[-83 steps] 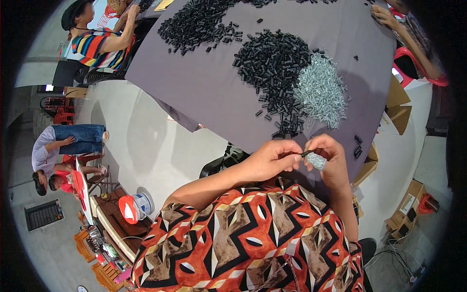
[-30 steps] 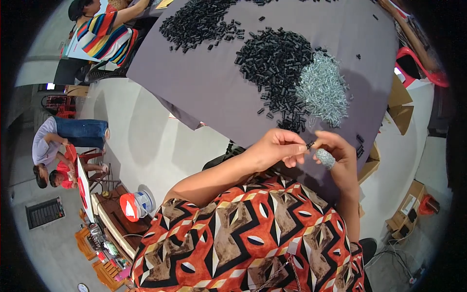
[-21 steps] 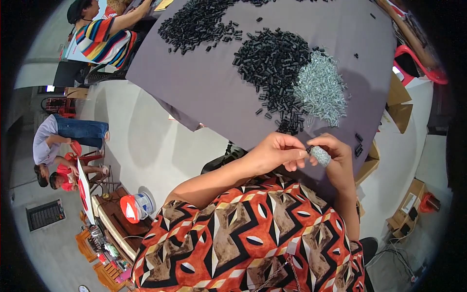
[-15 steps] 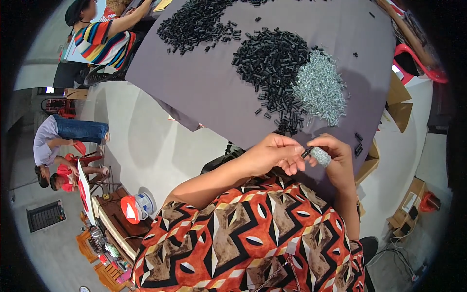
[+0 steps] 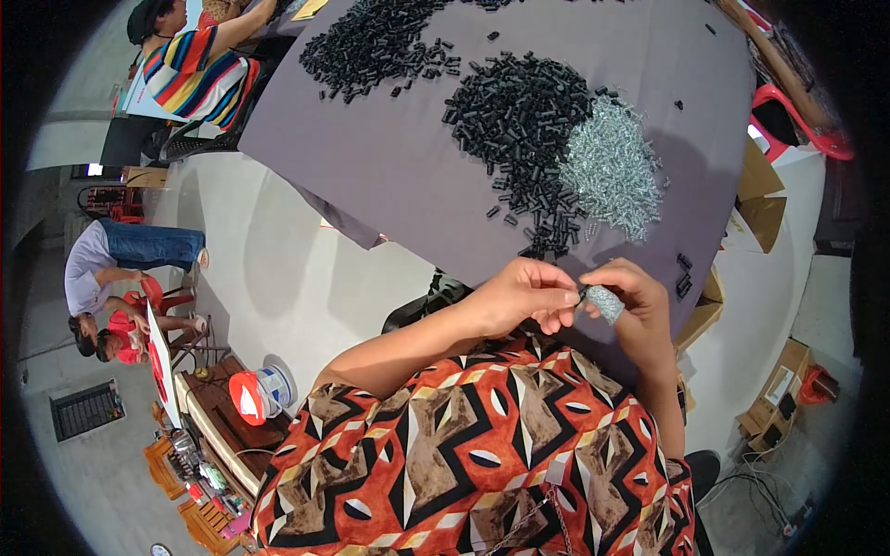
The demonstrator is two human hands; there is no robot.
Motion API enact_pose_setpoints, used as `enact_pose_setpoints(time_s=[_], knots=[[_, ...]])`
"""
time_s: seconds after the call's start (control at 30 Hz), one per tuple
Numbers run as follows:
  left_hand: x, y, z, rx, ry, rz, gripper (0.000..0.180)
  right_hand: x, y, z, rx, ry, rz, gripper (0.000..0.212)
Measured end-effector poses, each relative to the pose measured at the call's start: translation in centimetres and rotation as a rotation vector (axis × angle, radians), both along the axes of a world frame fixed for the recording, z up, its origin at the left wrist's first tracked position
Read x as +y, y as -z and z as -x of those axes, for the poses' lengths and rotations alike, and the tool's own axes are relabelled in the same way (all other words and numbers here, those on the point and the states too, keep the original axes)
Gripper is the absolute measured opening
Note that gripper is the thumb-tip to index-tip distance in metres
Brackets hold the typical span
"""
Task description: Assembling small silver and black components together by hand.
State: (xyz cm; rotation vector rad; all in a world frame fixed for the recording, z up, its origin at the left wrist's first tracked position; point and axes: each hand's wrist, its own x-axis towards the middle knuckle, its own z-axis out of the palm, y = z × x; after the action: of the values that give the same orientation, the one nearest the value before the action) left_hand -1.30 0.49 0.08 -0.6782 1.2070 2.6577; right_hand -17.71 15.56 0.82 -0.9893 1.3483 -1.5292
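Observation:
Just in front of my chest, close to the table's near edge, my two hands meet. My left hand point(image 5: 533, 298) is closed in a pinch on a small black plastic tube point(image 5: 581, 296), mostly hidden by the fingertips. My right hand point(image 5: 642, 306) curls around a silvery clump point(image 5: 606, 304), which looks like a bunch of small metal springs. Its fingertips come close to the tube; whether they touch it I cannot tell. Beyond the hands lie a heap of black plastic tubes point(image 5: 519, 120) and, touching its right side, a pile of small silvery springs point(image 5: 612, 171).
A grey cloth covers the table point(image 5: 371, 176). Another black heap point(image 5: 371, 56) lies farther left, and a few loose tubes point(image 5: 684, 275) rest near the right edge. A person in stripes point(image 5: 204, 79) sits at the far left. Cardboard boxes point(image 5: 760, 195) stand to the right.
The black tube has turned and shows less between my fingertips. The silvery clump has shifted slightly left with my right fingers. The heaps look the same.

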Motion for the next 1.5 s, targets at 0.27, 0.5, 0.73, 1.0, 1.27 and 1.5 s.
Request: enact_pose_setpoints(time_s=[0.27, 0.5, 0.73, 1.0, 1.27, 1.5], knots=[[0.1, 0.6, -0.1, -0.006, -0.006, 0.045, 0.017, 0.1, -0.4, 0.1, 0.143, -0.005, -0.061, 0.037], [-0.2, 1.3, 0.3, 0.041, -0.091, -0.332, 0.015, 0.0, -0.4, -0.6, 0.057, 0.053, -0.034, 0.063], [0.3, 1.7, 0.6, 0.018, -0.086, -0.400, 0.017, -0.9, -0.9, -1.9, 0.502, 0.120, -0.037, 0.055], [0.7, 1.9, 0.6, 0.109, -0.008, -0.461, 0.022, -0.8, -1.8, -1.6, 0.538, 0.069, -0.031, 0.051], [0.7, 1.6, 0.3, 0.121, -0.011, -0.443, 0.022, -0.7, -1.1, -1.7, 0.620, 0.107, 0.047, 0.044], [1.3, 2.4, 0.0, 0.081, -0.062, -0.424, 0.025, -0.7, -0.9, -1.6, 0.740, 0.083, 0.052, 0.038]])
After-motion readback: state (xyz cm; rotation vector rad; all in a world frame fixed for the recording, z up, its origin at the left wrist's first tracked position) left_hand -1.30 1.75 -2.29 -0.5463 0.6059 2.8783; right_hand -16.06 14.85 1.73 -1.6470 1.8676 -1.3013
